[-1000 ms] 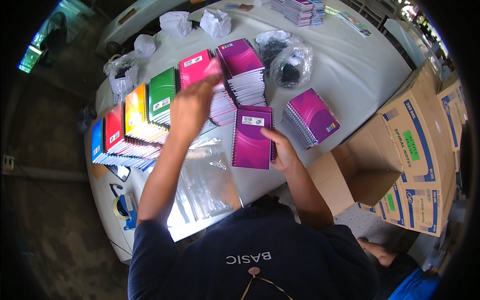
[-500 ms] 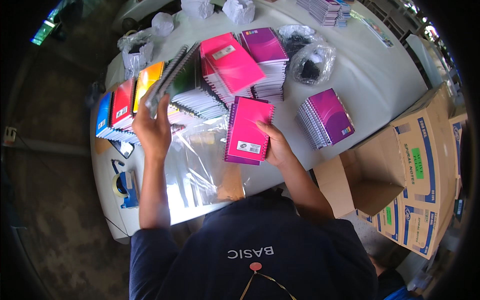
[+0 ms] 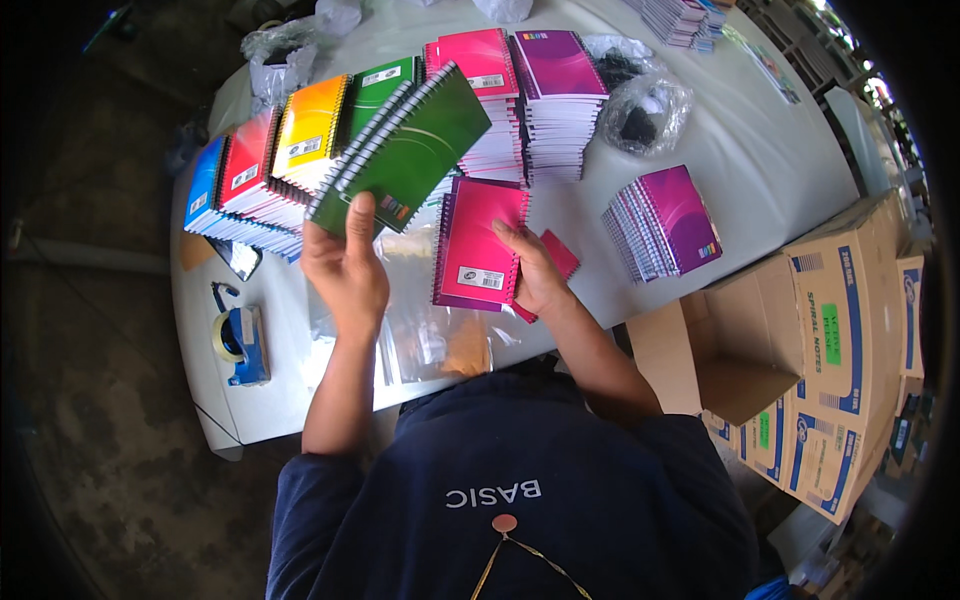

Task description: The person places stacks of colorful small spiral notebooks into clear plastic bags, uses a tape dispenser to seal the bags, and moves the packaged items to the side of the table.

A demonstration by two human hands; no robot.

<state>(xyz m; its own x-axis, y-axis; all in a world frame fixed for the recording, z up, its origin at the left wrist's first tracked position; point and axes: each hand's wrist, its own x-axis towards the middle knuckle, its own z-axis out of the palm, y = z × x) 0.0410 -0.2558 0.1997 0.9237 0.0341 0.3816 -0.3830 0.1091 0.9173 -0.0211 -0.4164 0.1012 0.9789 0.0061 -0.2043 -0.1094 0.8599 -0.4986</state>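
My left hand (image 3: pixel 345 265) grips green spiral notebooks (image 3: pixel 415 145) by a lower corner, thumb on top. They are held tilted in front of the stacks, and their exact number cannot be made out. In my right hand (image 3: pixel 537 265) is a small fanned bunch: a pink spiral notebook (image 3: pixel 485 235) on top, a purple edge under it, and another pink corner (image 3: pixel 560 255) sticking out beyond my fingers. Behind stand stacks of blue (image 3: pixel 203 185), red (image 3: pixel 248 160), yellow (image 3: pixel 312 115), green (image 3: pixel 382 85), pink (image 3: pixel 478 60) and purple (image 3: pixel 558 65) notebooks.
A separate purple notebook stack (image 3: pixel 680 215) stands on the right of the white table (image 3: pixel 760 170). Clear plastic sheets (image 3: pixel 420 345) lie in front of me. A blue tape dispenser (image 3: pixel 245 345) sits at left, crumpled plastic wrap (image 3: pixel 645 110) behind, and cardboard boxes (image 3: pixel 830 300) at right.
My left hand has moved right and nearer, bringing green notebooks away from the stacks. A pink corner now shows beyond my right hand. The tilted pink notebook no longer lies across its stack.
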